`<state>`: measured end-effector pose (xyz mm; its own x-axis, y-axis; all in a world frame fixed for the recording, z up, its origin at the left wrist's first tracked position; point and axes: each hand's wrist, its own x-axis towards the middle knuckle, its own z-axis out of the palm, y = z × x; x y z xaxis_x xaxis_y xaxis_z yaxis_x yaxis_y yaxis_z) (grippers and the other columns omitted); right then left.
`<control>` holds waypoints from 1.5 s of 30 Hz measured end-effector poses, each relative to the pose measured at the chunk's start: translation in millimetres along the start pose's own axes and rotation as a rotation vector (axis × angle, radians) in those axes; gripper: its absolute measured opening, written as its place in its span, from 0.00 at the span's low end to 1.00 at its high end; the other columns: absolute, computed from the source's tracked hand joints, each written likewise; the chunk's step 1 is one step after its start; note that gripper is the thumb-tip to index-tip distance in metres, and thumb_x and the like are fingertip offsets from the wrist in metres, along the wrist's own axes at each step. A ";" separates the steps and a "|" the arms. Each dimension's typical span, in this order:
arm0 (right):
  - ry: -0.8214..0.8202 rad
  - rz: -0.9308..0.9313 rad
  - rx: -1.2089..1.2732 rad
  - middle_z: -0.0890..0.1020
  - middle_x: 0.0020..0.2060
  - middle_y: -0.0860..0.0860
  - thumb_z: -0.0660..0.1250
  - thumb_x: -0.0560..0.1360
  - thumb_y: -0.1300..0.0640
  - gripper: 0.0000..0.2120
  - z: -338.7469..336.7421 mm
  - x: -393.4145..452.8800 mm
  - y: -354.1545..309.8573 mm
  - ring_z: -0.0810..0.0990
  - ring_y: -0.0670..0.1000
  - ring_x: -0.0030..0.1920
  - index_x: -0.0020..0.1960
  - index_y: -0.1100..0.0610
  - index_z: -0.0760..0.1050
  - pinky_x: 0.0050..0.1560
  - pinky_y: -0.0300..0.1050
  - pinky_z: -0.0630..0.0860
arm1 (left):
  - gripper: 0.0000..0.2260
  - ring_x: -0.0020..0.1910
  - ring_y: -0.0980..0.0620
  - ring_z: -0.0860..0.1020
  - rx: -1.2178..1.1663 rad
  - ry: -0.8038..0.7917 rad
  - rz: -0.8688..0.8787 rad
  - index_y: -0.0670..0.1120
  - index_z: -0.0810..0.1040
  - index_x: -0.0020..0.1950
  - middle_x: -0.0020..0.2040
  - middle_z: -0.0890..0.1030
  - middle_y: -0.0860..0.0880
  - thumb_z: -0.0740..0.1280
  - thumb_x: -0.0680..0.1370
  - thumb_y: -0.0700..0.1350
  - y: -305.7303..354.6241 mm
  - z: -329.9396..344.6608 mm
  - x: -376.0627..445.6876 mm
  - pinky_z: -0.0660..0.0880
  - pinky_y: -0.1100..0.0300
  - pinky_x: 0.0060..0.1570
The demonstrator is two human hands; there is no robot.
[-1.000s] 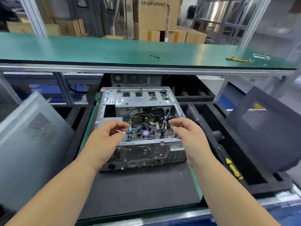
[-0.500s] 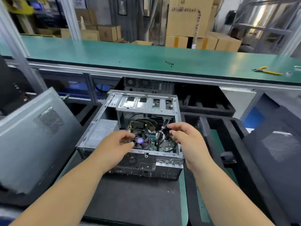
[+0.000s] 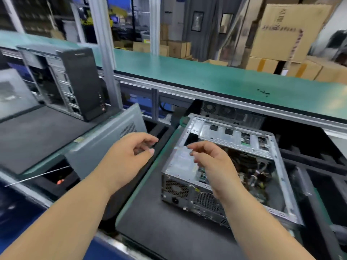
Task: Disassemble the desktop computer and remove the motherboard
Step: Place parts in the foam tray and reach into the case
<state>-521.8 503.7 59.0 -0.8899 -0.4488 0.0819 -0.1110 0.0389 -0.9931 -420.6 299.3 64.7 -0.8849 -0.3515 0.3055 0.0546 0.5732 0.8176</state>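
Fingers of the left hand (image 3: pixel 129 156) and right hand (image 3: pixel 212 162) hang loosely curled, empty, above the open computer case (image 3: pixel 277 166).

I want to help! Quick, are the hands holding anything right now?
Left hand: open, fingers loosely curled, holding nothing.
Right hand: open, fingers loosely curled above the open computer case, holding nothing.

Silver case (image 3: pixel 221 173), black mat (image 3: pixel 169 228), green shelf (image 3: pixel 206 76).

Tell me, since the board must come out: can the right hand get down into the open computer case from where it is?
Probably yes. The right hand hovers empty over the case, whose top side is uncovered. Only loose cables crowd the inside.
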 end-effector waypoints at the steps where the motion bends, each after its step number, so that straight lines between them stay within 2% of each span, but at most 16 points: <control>1: -0.010 -0.013 0.000 0.81 0.38 0.41 0.65 0.75 0.63 0.13 19.2 5.5 -1.4 0.76 0.41 0.38 0.46 0.47 0.83 0.46 0.38 0.73 | 0.13 0.50 0.62 0.77 0.009 0.007 0.010 0.60 0.79 0.53 0.52 0.79 0.59 0.68 0.76 0.42 -8.2 -16.4 2.8 0.71 0.68 0.49; 5: -0.035 -0.059 0.010 0.82 0.38 0.42 0.65 0.75 0.66 0.13 111.8 32.6 -7.6 0.76 0.41 0.38 0.46 0.50 0.83 0.44 0.33 0.73 | 0.12 0.46 0.62 0.77 -0.006 0.025 0.056 0.55 0.81 0.53 0.51 0.81 0.56 0.68 0.76 0.39 -41.0 -87.3 17.6 0.70 0.74 0.47; 7: -0.053 -0.071 0.023 0.82 0.39 0.43 0.65 0.75 0.67 0.13 162.4 48.4 -12.1 0.76 0.42 0.39 0.46 0.52 0.82 0.43 0.33 0.73 | 0.12 0.45 0.62 0.77 -0.017 0.033 0.071 0.52 0.81 0.53 0.50 0.81 0.55 0.68 0.75 0.37 -58.7 -126.2 26.6 0.71 0.74 0.46; 11: -0.102 -0.099 0.028 0.82 0.39 0.44 0.64 0.75 0.66 0.14 249.5 77.4 -24.4 0.76 0.42 0.37 0.46 0.50 0.83 0.42 0.32 0.73 | 0.11 0.44 0.55 0.78 -0.068 0.039 0.043 0.52 0.82 0.52 0.47 0.82 0.53 0.68 0.76 0.38 -104.0 -198.7 45.1 0.73 0.72 0.45; 17: -0.117 -0.068 0.021 0.82 0.41 0.45 0.65 0.75 0.64 0.12 326.9 104.1 -38.9 0.77 0.41 0.38 0.46 0.48 0.83 0.42 0.32 0.73 | 0.11 0.47 0.50 0.80 -0.110 0.005 -0.111 0.60 0.81 0.50 0.47 0.82 0.56 0.68 0.76 0.42 -179.6 -253.4 65.3 0.76 0.56 0.53; 21: -0.124 -0.039 -0.045 0.84 0.42 0.47 0.65 0.75 0.63 0.13 348.4 117.6 -43.7 0.77 0.41 0.40 0.45 0.47 0.83 0.46 0.37 0.74 | 0.11 0.42 0.58 0.79 -0.047 -0.015 -0.131 0.62 0.80 0.49 0.45 0.81 0.60 0.68 0.75 0.44 -220.5 -253.0 80.9 0.74 0.66 0.45; 24: -0.161 0.001 -0.106 0.84 0.45 0.51 0.65 0.75 0.63 0.12 354.8 126.4 -43.6 0.78 0.43 0.41 0.45 0.48 0.83 0.50 0.42 0.76 | 0.12 0.40 0.58 0.78 0.082 -0.086 -0.216 0.58 0.79 0.48 0.43 0.81 0.58 0.68 0.74 0.41 -259.2 -230.7 91.5 0.74 0.68 0.41; 26: -0.179 0.010 -0.158 0.83 0.46 0.52 0.65 0.75 0.62 0.12 356.4 132.3 -42.8 0.78 0.42 0.40 0.46 0.47 0.83 0.49 0.41 0.76 | 0.13 0.45 0.55 0.79 0.254 -0.207 -0.284 0.55 0.79 0.53 0.46 0.80 0.56 0.67 0.73 0.39 -290.5 -212.5 98.2 0.74 0.65 0.47; 29: -0.194 0.019 -0.228 0.83 0.45 0.50 0.65 0.73 0.57 0.10 357.1 138.6 -40.3 0.78 0.42 0.41 0.46 0.45 0.82 0.51 0.43 0.76 | 0.18 0.56 0.48 0.77 0.593 -0.473 -0.318 0.52 0.73 0.63 0.58 0.78 0.51 0.65 0.74 0.41 -334.1 -188.1 102.7 0.74 0.54 0.56; 33: -0.170 0.020 -0.290 0.83 0.46 0.48 0.64 0.71 0.52 0.10 354.1 145.1 -38.0 0.80 0.48 0.46 0.47 0.42 0.81 0.55 0.50 0.79 | 0.15 0.54 0.45 0.77 0.783 -0.677 -0.299 0.51 0.71 0.63 0.57 0.77 0.48 0.62 0.76 0.45 -364.2 -165.8 107.1 0.75 0.51 0.51; 35: -0.166 0.018 -0.312 0.83 0.46 0.48 0.64 0.71 0.52 0.10 353.2 146.1 -36.6 0.80 0.51 0.48 0.48 0.42 0.81 0.55 0.54 0.79 | 0.09 0.51 0.46 0.77 0.816 -0.719 -0.282 0.51 0.74 0.57 0.53 0.78 0.49 0.61 0.77 0.50 -368.5 -160.2 108.5 0.74 0.54 0.47; 37: -0.165 0.022 -0.320 0.83 0.47 0.48 0.64 0.71 0.52 0.11 353.1 145.7 -34.7 0.80 0.53 0.49 0.49 0.42 0.81 0.56 0.57 0.78 | 0.08 0.48 0.47 0.77 0.846 -0.743 -0.245 0.50 0.75 0.51 0.49 0.79 0.49 0.61 0.78 0.53 -371.9 -158.1 109.0 0.72 0.56 0.42; 40: -0.153 0.019 -0.326 0.83 0.48 0.47 0.63 0.71 0.52 0.10 352.6 144.4 -34.1 0.81 0.50 0.51 0.48 0.43 0.81 0.57 0.57 0.78 | 0.10 0.45 0.47 0.76 0.875 -0.729 -0.176 0.49 0.76 0.49 0.46 0.79 0.49 0.62 0.79 0.54 -373.9 -160.4 109.7 0.70 0.56 0.39; 45: -0.124 0.011 -0.344 0.83 0.47 0.44 0.63 0.71 0.52 0.10 351.9 142.1 -36.7 0.81 0.44 0.49 0.48 0.42 0.81 0.57 0.52 0.78 | 0.09 0.45 0.46 0.78 0.887 -0.671 -0.082 0.49 0.76 0.47 0.44 0.79 0.48 0.62 0.79 0.54 -370.9 -169.2 107.6 0.73 0.56 0.39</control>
<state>-488.5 124.4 77.4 -0.8340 -0.5504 0.0393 -0.2625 0.3332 -0.9056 -457.8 -76.4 -123.0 -0.9557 -0.0952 -0.2786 -0.1282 0.9864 0.1027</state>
